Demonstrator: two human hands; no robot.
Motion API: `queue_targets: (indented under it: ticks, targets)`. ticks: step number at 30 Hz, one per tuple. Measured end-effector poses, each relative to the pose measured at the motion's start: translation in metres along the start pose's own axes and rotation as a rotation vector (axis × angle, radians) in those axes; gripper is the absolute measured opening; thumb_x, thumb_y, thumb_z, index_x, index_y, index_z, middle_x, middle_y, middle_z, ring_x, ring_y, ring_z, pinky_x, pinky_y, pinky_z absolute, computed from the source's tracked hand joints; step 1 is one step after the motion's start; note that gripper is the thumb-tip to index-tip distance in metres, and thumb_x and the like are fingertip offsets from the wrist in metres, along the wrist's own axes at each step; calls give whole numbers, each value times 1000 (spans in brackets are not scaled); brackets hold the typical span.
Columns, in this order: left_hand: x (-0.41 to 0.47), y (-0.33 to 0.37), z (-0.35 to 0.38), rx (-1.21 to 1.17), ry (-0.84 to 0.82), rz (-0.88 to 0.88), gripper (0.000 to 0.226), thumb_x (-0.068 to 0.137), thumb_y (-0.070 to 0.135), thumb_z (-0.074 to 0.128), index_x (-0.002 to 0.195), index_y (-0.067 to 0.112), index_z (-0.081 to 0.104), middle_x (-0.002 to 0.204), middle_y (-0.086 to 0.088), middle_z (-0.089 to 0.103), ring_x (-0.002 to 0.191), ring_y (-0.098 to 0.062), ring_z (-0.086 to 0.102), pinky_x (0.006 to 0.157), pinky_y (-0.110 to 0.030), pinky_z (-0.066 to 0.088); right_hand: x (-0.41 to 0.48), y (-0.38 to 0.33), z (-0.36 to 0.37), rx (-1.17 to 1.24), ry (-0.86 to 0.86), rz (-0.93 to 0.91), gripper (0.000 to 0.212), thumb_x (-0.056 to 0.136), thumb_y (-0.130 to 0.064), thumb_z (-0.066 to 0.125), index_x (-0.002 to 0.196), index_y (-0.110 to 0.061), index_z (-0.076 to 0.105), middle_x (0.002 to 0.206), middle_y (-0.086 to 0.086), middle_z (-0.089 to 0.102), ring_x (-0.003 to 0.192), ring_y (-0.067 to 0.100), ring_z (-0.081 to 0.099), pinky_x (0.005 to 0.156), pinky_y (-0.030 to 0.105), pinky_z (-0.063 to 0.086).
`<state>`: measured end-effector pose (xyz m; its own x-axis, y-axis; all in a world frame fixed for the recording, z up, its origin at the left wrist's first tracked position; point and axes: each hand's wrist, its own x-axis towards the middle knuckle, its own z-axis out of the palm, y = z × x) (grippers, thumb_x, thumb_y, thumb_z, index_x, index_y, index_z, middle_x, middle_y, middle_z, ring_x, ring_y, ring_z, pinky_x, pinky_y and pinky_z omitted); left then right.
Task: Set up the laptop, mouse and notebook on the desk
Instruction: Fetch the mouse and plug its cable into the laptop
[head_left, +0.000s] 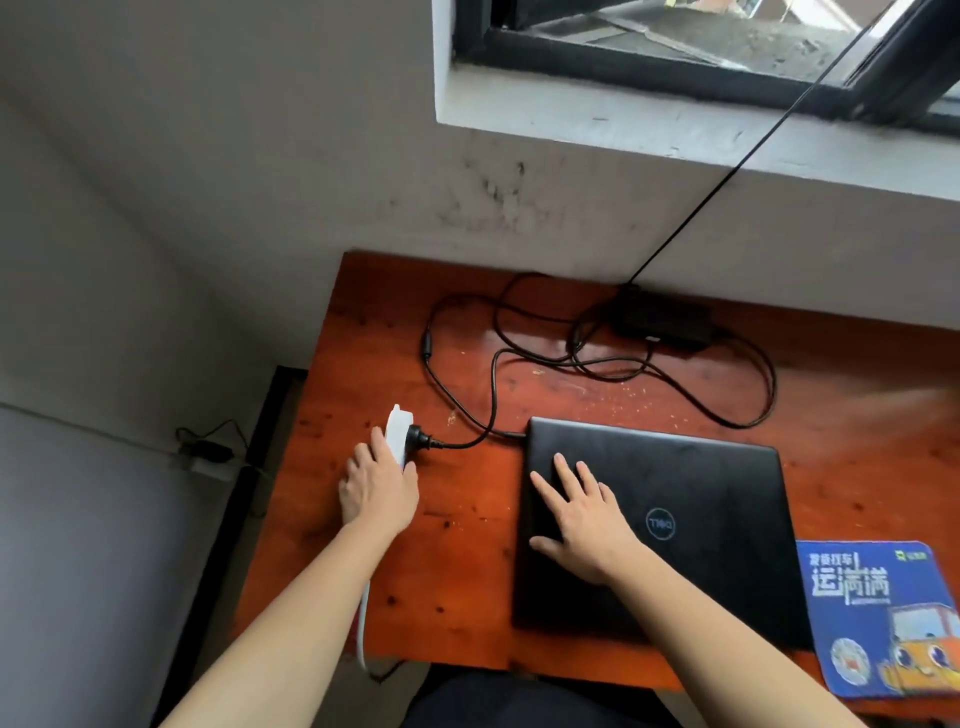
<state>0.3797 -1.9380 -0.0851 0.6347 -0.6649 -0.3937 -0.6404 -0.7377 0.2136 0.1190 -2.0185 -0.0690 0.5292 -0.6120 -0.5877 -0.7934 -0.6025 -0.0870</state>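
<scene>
Left hand (379, 491) grips power strip (397, 434) by desk (467, 571) edge; right hand (579, 525) on laptop (701, 519).

Cable loops (496, 358) and power brick (667, 318) crowd the desk (467, 571) behind the laptop (717, 483); left of it lies bare wood.

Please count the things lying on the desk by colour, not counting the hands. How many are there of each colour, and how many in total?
Black: 2, the laptop and the charger with its cables
White: 1, the power strip
Blue: 1, the mouse pad
Total: 4
</scene>
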Motion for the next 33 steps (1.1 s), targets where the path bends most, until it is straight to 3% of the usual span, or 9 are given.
queue_targets:
  ticks: [9,16,26,33]
  targets:
    - [-78,-10,-49,59,281,-66,69,99,51,39,154,13,22,153,-14,37,136,-32,42,106,-46,41,5,36,-61,-71,402,-168,78,97,-64,37,160,-24,15,168,15,5,155,34,5,122,47,16]
    - [-211,-10,-60,72,534,-237,66,99,54,35,153,17,30,158,-15,32,144,-36,32,110,-56,36,-25,15,-81,59,618,-447,76,95,-61,47,157,-20,30,166,19,15,151,41,18,119,53,26]
    - [-467,-101,-102,226,782,-682,67,97,63,20,156,32,23,165,-14,12,148,-41,15,111,-68,23,-158,-185,-78,94,618,-1046,75,95,-66,38,158,-26,25,166,18,13,152,39,15,119,55,21]
    - [-656,-183,-75,181,928,-1019,76,92,71,24,156,32,23,166,-13,9,149,-42,14,110,-69,23,-310,-312,-24,-23,597,-1356,78,95,-75,20,160,-34,5,169,11,-3,155,33,0,124,51,8]
